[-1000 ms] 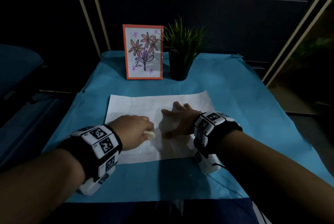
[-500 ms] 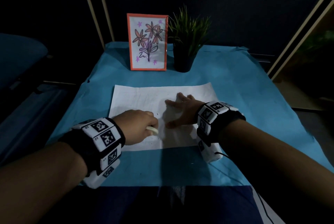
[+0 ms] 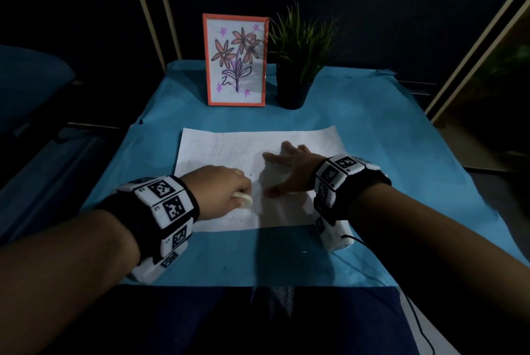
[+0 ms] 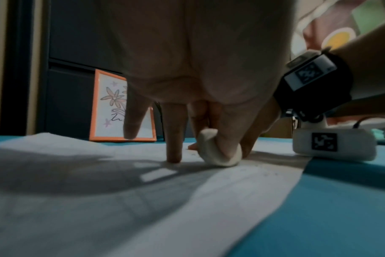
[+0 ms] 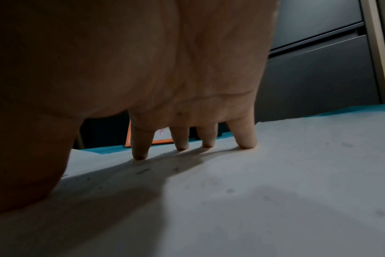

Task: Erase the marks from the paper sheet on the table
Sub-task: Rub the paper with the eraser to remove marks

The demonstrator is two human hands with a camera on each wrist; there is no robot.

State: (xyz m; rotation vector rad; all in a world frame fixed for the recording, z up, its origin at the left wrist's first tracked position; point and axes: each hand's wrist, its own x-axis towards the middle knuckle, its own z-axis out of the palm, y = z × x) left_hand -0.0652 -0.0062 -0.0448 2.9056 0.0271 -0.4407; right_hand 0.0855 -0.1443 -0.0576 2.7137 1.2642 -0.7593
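My left hand (image 3: 220, 191) pinches the small white rubber eraser (image 3: 243, 199); my right hand (image 3: 289, 165) lies released, flat on the white paper sheet (image 3: 229, 148). Hard strokes could crumple it.

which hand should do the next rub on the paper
Left. The left hand already grips the eraser, its tip down on the paper. The right hand lies flat with its fingers spread on the sheet, pinning it, and holds nothing to rub with.
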